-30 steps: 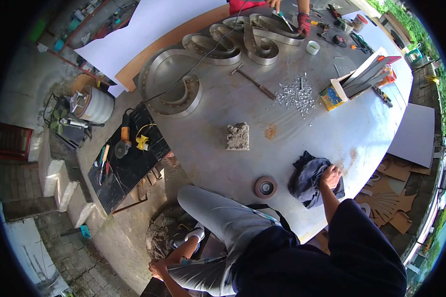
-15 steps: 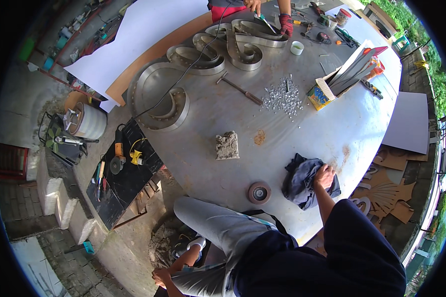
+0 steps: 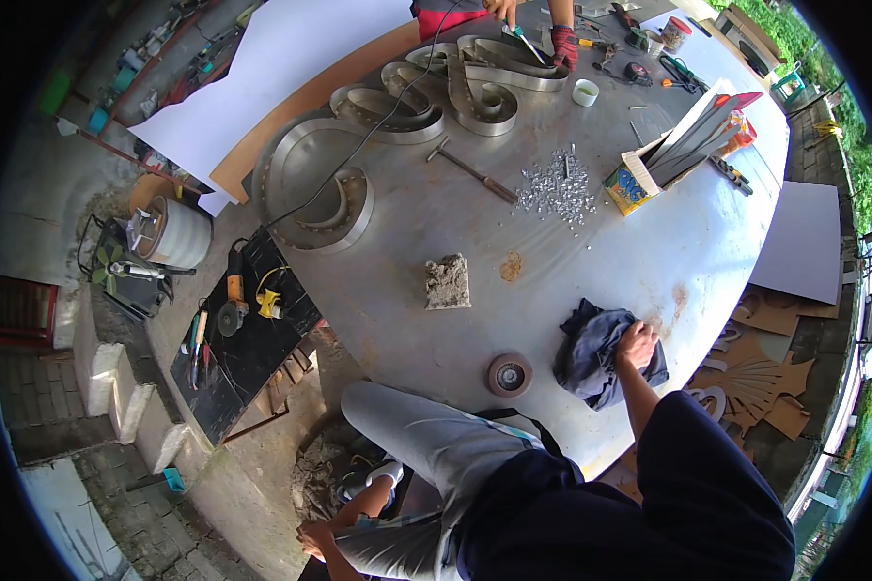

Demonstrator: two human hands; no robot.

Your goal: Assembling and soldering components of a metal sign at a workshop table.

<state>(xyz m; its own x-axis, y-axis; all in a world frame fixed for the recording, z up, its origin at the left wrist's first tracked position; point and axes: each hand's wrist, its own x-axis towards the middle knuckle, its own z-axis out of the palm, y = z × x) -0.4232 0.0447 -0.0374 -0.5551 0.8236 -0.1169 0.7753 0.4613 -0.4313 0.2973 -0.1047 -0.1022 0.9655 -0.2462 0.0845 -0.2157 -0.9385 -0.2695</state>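
My right hand (image 3: pixel 638 345) rests at the right side of the metal table, its fingers closed on a bunched dark blue cloth (image 3: pixel 591 351). Just left of the cloth lies a round brown abrasive disc (image 3: pixel 509 375). Low beside my bent leg, my left hand (image 3: pixel 315 538) has its fingers curled, and what they hold, if anything, is hidden. A rough grey block (image 3: pixel 447 283) sits near the table's middle.
Across the table (image 3: pixel 407 329), another person's hands work with a soldering iron (image 3: pixel 526 41) at curved metal letters (image 3: pixel 489 108). A hammer (image 3: pixel 472 171), metal bits (image 3: pixel 557 189) and a box of strips (image 3: pixel 632 182) lie on the table. An angle grinder (image 3: pixel 233 302) sits on a black board.
The whole view has shifted very slightly. My right hand stays on the cloth and my left hand stays low by my leg.
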